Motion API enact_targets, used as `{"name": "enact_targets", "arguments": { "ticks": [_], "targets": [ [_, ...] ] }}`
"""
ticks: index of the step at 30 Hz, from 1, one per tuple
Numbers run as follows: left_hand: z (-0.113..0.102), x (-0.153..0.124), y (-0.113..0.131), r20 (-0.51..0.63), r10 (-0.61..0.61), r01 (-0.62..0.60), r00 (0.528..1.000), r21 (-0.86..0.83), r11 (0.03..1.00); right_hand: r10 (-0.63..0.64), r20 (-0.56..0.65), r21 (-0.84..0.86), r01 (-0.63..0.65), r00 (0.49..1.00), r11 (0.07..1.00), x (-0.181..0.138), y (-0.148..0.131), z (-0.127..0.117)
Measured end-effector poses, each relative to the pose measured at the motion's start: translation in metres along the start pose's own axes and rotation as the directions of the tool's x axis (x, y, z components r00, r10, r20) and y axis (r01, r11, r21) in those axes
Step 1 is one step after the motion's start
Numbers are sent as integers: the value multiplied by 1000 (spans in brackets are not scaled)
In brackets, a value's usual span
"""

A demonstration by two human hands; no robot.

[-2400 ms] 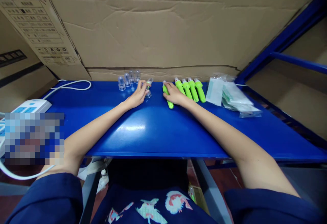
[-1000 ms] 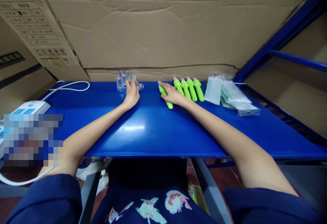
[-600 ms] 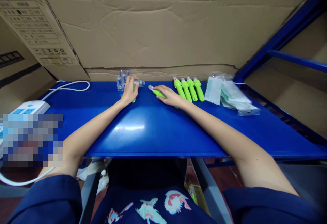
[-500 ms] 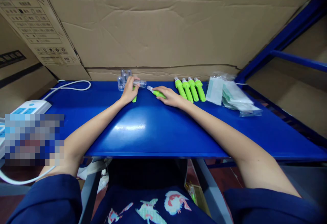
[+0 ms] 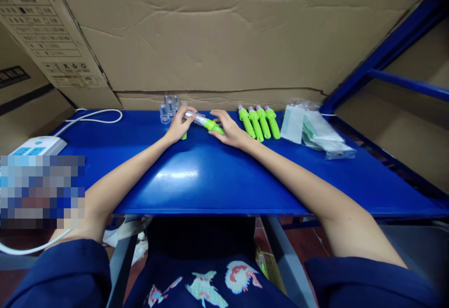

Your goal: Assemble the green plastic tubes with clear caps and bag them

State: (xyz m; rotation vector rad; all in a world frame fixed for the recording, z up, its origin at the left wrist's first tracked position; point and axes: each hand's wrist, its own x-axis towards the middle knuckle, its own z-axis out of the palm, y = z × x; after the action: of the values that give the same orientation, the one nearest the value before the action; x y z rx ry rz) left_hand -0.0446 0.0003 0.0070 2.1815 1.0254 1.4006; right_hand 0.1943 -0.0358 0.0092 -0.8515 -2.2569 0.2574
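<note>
at a blue table (image 5: 224,181), fitting a clear cap (image 5: 199,119) to a green handle (image 5: 210,125), meeting end to end between both palms. best done, by the look of it, by lining up both parts straight, steadying the cap and pressing evenly without tilting. gripping the cap in the left hand (image 5: 180,121), curled closed with thumb and fingers around it; showing a bit of green (image 5: 184,136) beneath that hand, too covered to identify. cradling the handle in the right hand (image 5: 229,129), half open, with fingers spread above and thumb below; cannot tell how firmly. reaching in from both sides with forearms low and wrists angled inward, near upright caps (image 5: 170,108) at left and spare handles (image 5: 264,123) at right.
</note>
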Motion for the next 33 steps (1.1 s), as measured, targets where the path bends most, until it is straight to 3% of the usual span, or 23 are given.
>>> {"name": "enact_targets", "arguments": {
  "ticks": [4, 11, 18, 26, 33],
  "targets": [
    [-2, -3, 13, 61, 41, -40, 997, -4, 999, 90, -39, 12, -90, 995, 996, -1, 0, 2],
    [-5, -7, 26, 135, 221, -238, 966, 132, 962, 287, 41, -297, -263, 957, 918, -5, -17, -6],
    [-9, -11, 23, 290, 317, -396, 903, 277, 876, 219, -3, -318, -208, 976, 925, -9, -9, 9],
    [-10, -11, 32, 287, 385, -475, 877, 401, 783, 216, 84, -381, -169, 973, 909, -10, -14, 6],
    [-12, -12, 35, 263, 413, -487, 872, 563, 668, 171, 109, -262, -138, 979, 955, -8, -16, 4]
  ]
}}
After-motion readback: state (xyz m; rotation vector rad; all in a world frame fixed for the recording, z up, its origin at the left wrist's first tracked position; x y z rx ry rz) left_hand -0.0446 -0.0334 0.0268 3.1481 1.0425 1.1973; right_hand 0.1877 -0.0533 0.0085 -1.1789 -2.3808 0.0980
